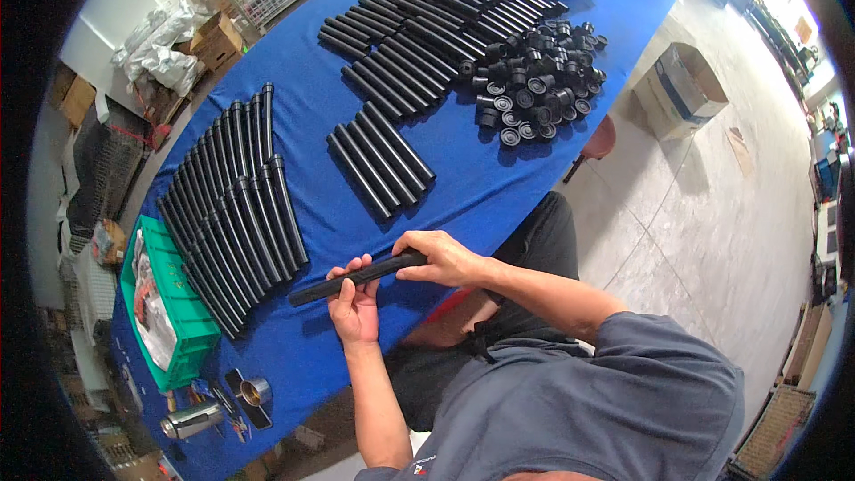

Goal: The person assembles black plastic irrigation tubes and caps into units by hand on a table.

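I see the slim, black, plastic-looking tube (378, 271) above the blue cloth-covered desk's (307, 129) near side, its long axis running left to right, right end farther. My left grip (356, 305) cradles its middle; my right grip (443, 260) encloses its right end.

A straight, slender black cylindrical tube (381, 268) lies obliquely across the left hand (357, 310), its upper-right end within the right hand (448, 259).

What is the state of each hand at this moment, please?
Left hand: closed, holding the black tube near its middle.
Right hand: closed, gripping the same tube's right end.
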A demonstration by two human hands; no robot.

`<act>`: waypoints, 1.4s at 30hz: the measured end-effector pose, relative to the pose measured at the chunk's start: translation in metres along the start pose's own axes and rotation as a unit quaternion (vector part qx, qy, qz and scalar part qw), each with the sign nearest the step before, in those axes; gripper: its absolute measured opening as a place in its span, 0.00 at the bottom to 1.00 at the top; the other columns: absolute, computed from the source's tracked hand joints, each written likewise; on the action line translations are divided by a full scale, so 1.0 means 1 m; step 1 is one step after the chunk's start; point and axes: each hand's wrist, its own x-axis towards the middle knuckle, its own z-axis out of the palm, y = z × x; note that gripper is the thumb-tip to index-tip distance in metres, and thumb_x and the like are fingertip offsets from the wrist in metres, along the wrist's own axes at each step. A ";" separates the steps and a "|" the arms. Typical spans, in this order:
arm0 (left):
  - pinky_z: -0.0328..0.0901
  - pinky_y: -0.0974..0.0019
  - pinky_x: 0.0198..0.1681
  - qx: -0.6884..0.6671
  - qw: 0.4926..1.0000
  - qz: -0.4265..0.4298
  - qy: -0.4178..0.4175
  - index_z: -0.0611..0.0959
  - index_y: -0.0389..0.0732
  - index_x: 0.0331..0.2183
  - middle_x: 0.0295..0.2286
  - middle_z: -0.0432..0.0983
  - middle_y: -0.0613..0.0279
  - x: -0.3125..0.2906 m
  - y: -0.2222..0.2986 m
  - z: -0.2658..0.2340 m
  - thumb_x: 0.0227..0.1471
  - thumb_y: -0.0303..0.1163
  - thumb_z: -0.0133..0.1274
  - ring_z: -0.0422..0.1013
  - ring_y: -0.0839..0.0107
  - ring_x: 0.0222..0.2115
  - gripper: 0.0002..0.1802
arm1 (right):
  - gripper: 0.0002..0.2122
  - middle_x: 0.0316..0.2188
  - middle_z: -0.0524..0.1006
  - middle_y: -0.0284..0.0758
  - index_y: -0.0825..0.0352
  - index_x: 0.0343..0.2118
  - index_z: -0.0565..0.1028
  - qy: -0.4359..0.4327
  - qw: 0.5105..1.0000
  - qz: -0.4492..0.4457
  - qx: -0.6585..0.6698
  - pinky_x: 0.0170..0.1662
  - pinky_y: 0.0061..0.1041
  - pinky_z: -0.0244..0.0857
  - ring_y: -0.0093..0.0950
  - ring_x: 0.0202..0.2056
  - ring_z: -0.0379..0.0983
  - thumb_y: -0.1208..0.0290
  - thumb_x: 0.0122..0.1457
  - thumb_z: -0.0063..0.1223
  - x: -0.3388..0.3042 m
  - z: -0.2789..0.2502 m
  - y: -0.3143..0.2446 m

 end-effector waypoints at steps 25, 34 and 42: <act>0.66 0.45 0.56 -0.023 0.999 -0.003 0.027 0.77 0.44 0.45 0.47 0.75 0.49 0.001 -0.009 0.014 0.55 0.25 0.55 0.67 0.51 0.55 0.14 | 0.16 0.27 0.76 0.37 0.69 0.40 0.74 -0.026 0.988 0.136 0.067 0.35 0.26 0.66 0.27 0.29 0.72 0.71 0.49 0.66 -0.004 -0.002 0.003; 0.69 0.47 0.54 -0.052 0.999 -0.010 0.013 0.75 0.44 0.42 0.46 0.75 0.49 0.002 -0.011 0.010 0.57 0.24 0.53 0.68 0.52 0.53 0.11 | 0.12 0.26 0.75 0.31 0.71 0.40 0.72 -0.007 0.976 0.171 0.136 0.31 0.18 0.65 0.18 0.27 0.71 0.77 0.54 0.60 -0.003 0.003 0.006; 0.68 0.47 0.54 -0.039 0.999 -0.008 0.007 0.75 0.45 0.41 0.44 0.76 0.52 0.002 -0.008 0.014 0.55 0.23 0.54 0.70 0.55 0.52 0.11 | 0.12 0.27 0.74 0.30 0.72 0.42 0.71 -0.018 0.985 0.149 0.084 0.32 0.18 0.66 0.17 0.27 0.71 0.77 0.56 0.59 -0.003 0.004 0.004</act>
